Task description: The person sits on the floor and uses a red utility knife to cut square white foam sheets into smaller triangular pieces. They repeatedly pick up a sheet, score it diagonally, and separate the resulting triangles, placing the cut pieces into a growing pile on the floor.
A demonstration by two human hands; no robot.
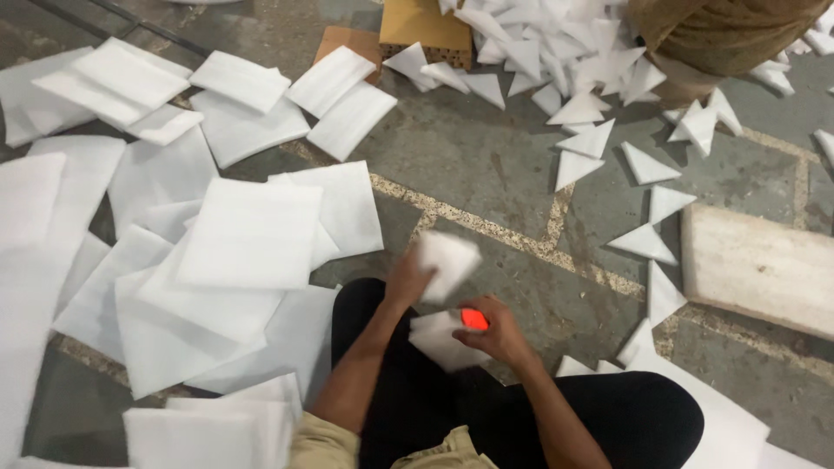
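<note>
The foam sheets [252, 234] and cut foam triangles [647, 165] look soft, matt white and faintly textured. The floor [486, 165] is rough, stained grey concrete with speckled stone inlay strips. A cardboard box [426, 26] is matt brown with a corrugated edge. The small cutter [474, 319] looks like glossy orange plastic. The trousers [625, 408] are matt black cloth.

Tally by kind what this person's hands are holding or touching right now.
Foam pieces: 2, one in the left hand, one under the right hand
Orange tool: 1, in the right hand
Total: 3
</note>
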